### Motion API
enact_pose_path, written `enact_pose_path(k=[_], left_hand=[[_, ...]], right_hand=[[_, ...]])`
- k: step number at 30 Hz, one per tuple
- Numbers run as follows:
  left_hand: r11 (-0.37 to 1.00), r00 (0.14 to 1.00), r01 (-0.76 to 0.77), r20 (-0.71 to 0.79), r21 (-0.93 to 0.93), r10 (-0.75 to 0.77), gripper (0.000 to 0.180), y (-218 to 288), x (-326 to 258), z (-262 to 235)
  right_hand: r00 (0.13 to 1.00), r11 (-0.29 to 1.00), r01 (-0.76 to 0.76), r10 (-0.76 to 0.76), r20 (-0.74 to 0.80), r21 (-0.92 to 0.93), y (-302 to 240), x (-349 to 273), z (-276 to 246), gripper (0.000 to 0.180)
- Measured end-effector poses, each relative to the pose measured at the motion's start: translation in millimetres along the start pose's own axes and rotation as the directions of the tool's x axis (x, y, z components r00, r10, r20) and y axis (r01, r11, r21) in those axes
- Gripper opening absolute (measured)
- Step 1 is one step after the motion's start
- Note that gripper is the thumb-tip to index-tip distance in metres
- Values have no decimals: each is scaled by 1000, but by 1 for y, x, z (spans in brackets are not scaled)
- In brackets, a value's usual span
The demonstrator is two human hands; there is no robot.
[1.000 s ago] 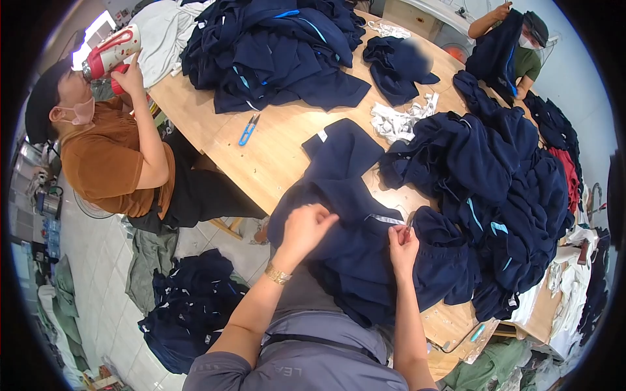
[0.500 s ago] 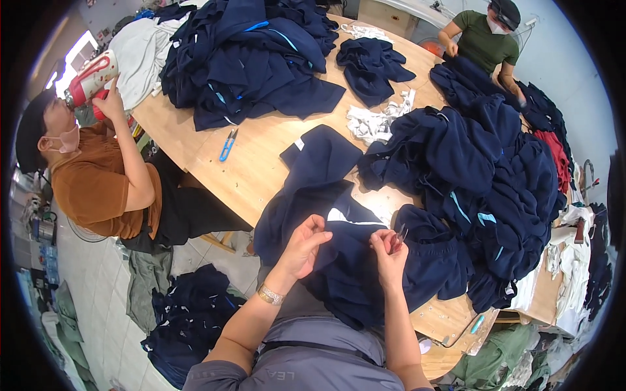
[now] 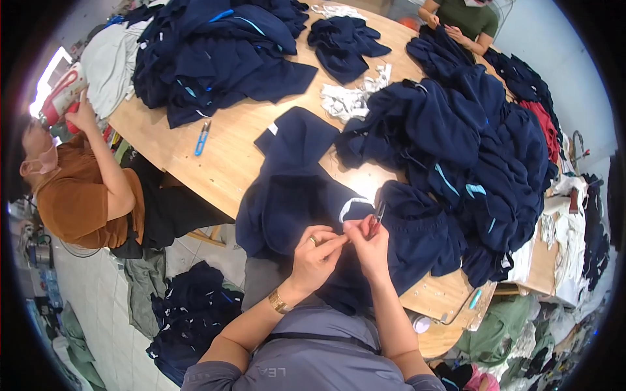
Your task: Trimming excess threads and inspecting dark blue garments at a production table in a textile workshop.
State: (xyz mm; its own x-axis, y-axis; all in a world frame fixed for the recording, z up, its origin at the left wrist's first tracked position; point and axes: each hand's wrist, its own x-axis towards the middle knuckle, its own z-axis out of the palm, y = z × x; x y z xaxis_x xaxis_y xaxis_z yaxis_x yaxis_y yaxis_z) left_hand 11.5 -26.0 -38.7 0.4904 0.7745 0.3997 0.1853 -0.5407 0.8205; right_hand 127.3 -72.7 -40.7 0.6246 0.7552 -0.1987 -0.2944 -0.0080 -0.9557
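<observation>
Pale wood worktop (image 3: 225,163) stretching out before you, one navy heap (image 3: 450,137) at right, a second heap (image 3: 215,62) at far left, finished or waiting you can't tell; one navy garment (image 3: 280,189) lies nearer you, seemingly mid-work; your left hand (image 3: 316,260) narrows to a pinch, contents unclear, beside your right hand (image 3: 370,252), gripping red snips (image 3: 375,225) near the garment's white strip (image 3: 345,210)

Navy garment (image 3: 290,153); white strip (image 3: 346,208); red-handled snips (image 3: 374,227); tan table (image 3: 166,144).
</observation>
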Motion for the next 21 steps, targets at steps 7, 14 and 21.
enact_pose_path(k=[7,14,21], left_hand=[[910,941,-335,42,243,335,28,-3,-12,2],[904,929,-369,62,216,365,24,-9,-14,2],[908,924,-383,56,170,379,19,-12,-15,2]], right_hand=[[997,980,-73,77,-14,186,3,-5,-13,31],[997,883,81,-70,42,-463,10,-2,-19,38],[993,801,81,-12,119,-594,-13,-10,-13,32]])
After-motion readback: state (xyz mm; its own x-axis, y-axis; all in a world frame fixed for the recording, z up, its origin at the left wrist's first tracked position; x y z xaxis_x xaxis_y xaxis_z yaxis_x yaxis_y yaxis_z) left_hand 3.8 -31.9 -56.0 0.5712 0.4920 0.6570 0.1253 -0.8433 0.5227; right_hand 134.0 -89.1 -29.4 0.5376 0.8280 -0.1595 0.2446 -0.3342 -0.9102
